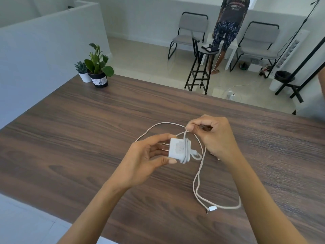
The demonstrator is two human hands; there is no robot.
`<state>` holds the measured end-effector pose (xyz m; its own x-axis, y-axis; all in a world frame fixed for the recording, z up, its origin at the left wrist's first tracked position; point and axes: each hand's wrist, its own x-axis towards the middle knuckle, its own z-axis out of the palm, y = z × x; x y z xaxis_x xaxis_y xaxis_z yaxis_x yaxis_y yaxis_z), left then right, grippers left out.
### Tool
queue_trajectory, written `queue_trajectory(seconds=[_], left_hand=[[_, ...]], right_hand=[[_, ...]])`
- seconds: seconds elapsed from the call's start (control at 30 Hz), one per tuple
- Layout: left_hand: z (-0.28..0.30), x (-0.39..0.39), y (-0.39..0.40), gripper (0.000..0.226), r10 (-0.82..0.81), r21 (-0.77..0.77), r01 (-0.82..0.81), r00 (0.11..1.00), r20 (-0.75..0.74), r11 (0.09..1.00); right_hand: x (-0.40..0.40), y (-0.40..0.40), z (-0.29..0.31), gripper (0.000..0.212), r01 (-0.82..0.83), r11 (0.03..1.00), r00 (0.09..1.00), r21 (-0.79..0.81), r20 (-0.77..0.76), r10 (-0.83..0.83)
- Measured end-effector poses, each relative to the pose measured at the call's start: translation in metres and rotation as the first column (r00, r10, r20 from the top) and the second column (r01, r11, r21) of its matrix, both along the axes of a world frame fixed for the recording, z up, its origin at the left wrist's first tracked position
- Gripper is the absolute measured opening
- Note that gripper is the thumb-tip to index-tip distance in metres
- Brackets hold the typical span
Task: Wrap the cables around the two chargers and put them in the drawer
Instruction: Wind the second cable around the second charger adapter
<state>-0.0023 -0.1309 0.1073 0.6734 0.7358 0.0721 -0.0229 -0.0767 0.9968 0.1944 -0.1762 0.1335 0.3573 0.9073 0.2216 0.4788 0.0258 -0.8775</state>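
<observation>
Head view: above a dark wood table (73, 131), the person's left hand (147, 161) gripped a white charger (176, 149) between thumb and fingers, its metal prongs pointing toward the palm. A few turns of white cable (197, 182) lay wound around the charger's body. The right hand (213, 136) pinched a stretch of that cable just above the charger, fingers curled around it. The loose remainder of the cable trailed down onto the table toward the near edge, looping back on itself, its connector end (212, 208) resting on the wood. Two potted plants (95, 67) stood at the table's far left corner. Beyond the table, another person (228, 27) stood between two grey chairs (189, 30), near a tall black stool (202, 66).
</observation>
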Motion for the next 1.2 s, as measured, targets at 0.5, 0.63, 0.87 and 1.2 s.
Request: queue_trajectory(seconds=[0.5, 0.63, 0.87, 1.2], left_hand=[[0.012, 0.014, 0.012, 0.045, 0.269, -0.014, -0.270, 0.948, 0.168, 0.963], [0.006, 0.019, 0.021, 0.052, 0.340, 0.049, -0.347, 0.934, 0.109, 0.937], [-0.005, 0.010, 0.033, 0.051, 0.343, 0.153, -0.334, 0.939, -0.036, 0.930], [-0.013, 0.005, 0.001, 0.053, 0.114, 0.260, -0.086, 0.989, -0.094, 0.962]], right_hand=[[-0.045, -0.020, -0.049, 0.013, 0.073, 0.997, 0.997, -0.037, -0.016, -0.074], [-0.049, -0.033, -0.043, 0.018, 0.055, 0.997, 0.981, 0.057, 0.183, -0.065], [-0.045, -0.053, -0.018, 0.022, -0.006, 0.996, 0.899, 0.084, 0.436, -0.032], [-0.015, -0.038, 0.013, 0.008, -0.058, 0.976, 0.922, 0.211, 0.386, -0.029]])
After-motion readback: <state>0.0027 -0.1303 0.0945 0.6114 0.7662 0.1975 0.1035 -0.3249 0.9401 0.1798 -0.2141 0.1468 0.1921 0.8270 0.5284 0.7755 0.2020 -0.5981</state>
